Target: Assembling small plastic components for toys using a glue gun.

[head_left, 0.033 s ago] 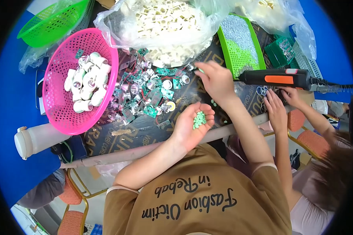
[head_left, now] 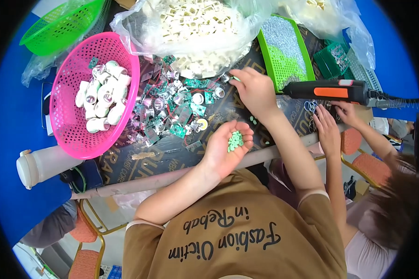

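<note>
Cupped palm-up at frame centre, my left hand [head_left: 228, 144] holds small green pieces [head_left: 235, 140]. Just above it, my right hand [head_left: 253, 90] pinches narrow at the pile of green boards [head_left: 172, 114] on the table [head_left: 172, 156], nearer than the left; pink basket [head_left: 70, 125] upper left.

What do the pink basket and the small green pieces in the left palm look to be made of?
Pink basket: most likely moulded plastic, glossy, with a regular mesh of holes. Small green pieces cupped in the left hand: probably plastic or rubber, matt pale green; too small to tell which.
</note>
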`<state>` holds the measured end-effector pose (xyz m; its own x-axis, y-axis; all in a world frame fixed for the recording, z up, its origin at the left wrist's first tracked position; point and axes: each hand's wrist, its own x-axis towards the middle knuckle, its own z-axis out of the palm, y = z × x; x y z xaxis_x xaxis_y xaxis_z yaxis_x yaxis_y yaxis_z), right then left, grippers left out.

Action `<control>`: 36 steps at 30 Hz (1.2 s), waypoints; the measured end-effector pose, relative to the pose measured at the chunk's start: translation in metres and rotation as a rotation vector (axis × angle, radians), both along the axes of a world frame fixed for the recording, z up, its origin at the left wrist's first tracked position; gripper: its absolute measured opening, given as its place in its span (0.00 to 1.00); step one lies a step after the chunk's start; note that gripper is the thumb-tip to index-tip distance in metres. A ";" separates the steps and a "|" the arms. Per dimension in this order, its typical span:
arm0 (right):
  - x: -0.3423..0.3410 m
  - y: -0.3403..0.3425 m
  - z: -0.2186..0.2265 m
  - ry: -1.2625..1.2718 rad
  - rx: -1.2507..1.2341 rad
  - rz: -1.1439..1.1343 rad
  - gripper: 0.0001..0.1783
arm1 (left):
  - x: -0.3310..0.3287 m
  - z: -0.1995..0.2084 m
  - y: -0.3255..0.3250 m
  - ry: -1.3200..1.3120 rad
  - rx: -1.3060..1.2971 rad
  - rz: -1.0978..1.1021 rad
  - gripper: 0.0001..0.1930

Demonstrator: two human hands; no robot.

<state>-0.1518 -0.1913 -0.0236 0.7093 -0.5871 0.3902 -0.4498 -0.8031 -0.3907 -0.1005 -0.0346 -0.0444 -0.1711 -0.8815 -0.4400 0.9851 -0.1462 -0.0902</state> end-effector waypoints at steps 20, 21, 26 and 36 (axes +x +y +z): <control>-0.089 0.039 0.003 0.016 0.251 -0.085 0.07 | 0.007 0.011 0.009 0.020 0.065 0.106 0.14; -0.089 0.040 0.004 0.015 0.252 -0.080 0.07 | 0.006 0.015 0.008 0.019 0.065 0.111 0.14; -0.083 0.045 0.018 -0.101 0.329 -0.068 0.06 | 0.006 0.012 0.010 -0.007 0.076 0.106 0.15; -0.080 0.043 0.008 -0.111 0.328 -0.053 0.07 | 0.003 0.004 0.011 0.017 -0.039 0.110 0.17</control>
<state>-0.2315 -0.1483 -0.0158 0.6379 -0.7291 0.2480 -0.4282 -0.6035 -0.6727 -0.0970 -0.0232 -0.0399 -0.0792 -0.9119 -0.4027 0.9938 -0.0406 -0.1036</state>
